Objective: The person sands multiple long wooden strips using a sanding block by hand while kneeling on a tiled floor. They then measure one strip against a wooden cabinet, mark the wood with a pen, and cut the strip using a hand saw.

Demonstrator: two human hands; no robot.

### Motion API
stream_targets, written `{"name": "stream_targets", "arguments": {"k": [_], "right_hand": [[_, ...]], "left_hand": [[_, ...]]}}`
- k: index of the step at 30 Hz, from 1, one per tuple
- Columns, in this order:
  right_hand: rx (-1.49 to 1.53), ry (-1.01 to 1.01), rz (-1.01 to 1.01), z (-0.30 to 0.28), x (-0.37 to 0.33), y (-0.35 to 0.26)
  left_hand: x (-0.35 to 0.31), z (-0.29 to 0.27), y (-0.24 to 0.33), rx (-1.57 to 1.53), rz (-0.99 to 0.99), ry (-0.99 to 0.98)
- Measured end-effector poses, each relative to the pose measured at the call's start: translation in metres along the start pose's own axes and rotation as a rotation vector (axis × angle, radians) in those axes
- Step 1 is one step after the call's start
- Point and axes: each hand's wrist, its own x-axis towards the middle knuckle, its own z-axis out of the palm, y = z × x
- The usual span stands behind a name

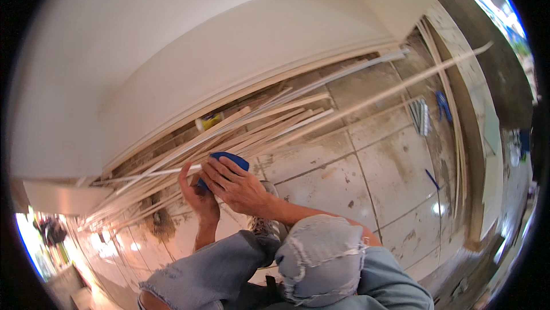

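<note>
Two knees (321, 253) in pale, frayed jeans (197, 273) are the nearest to you. Just beyond them one shoe (263, 225) stands on the tiled floor (395, 207), partly covered by your right forearm.

Beyond the shoe, your hands are close together. Your right hand (235, 187) is closed over a blue tool (234, 162), with the fingers bent across it, so only some parts of the blue show. Your left hand (201, 200) is just beside it, on the left side, with one finger raised. Whether the left fingers also grip something, I cannot tell, because the right hand hides a part of them. A white strip (150, 174) comes from the left and its visible end is at these fingers; I cannot tell if it touches.

Behind the hands, many thin, pale strips (286, 120) lie in a loose bundle along the floor. To the right of it, a thin blue item (432, 179) lies on the tiles. Farther, there are silvery ribbed pieces (420, 116) and, just beside them, blue pliers (442, 106). A small yellow-and-white item (211, 121) lies behind the bundle, near the foot of a large white panel (252, 52), which rises at the far side.
</note>
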Motion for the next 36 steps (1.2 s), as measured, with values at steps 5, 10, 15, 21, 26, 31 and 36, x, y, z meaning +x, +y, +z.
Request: {"name": "stream_targets", "arguments": {"k": [5,10,15,21,26,31,36], "right_hand": [[-0.068,0.093,0.175,-0.041,-0.098,0.111],[-0.466,0.226,0.51,-0.205,-0.222,0.282],[-0.831,0.321,0.607,-0.24,-0.218,0.308],[-0.118,0.324,0.287,-0.019,-0.089,0.102],[-0.13,0.144,0.415,-0.059,-0.111,0.151],[-0.749,0.405,0.701,-0.215,-0.222,0.29],[-0.89,0.531,0.911,-0.253,-0.265,0.245]], "left_hand": [[-0.009,-0.001,0.002,-0.233,-0.11,-0.076],[-0.017,0.006,-0.008,-0.234,-0.137,-0.143],[-0.01,0.001,-0.004,-0.182,-0.066,-0.145],[-0.003,-0.018,-0.004,-0.038,-0.042,-0.107],[0.004,-0.049,-0.021,-0.006,-0.045,-0.032],[0.01,-0.098,-0.032,-0.009,-0.089,-0.05],[0.025,-0.17,-0.051,-0.168,-0.288,0.301]]}}
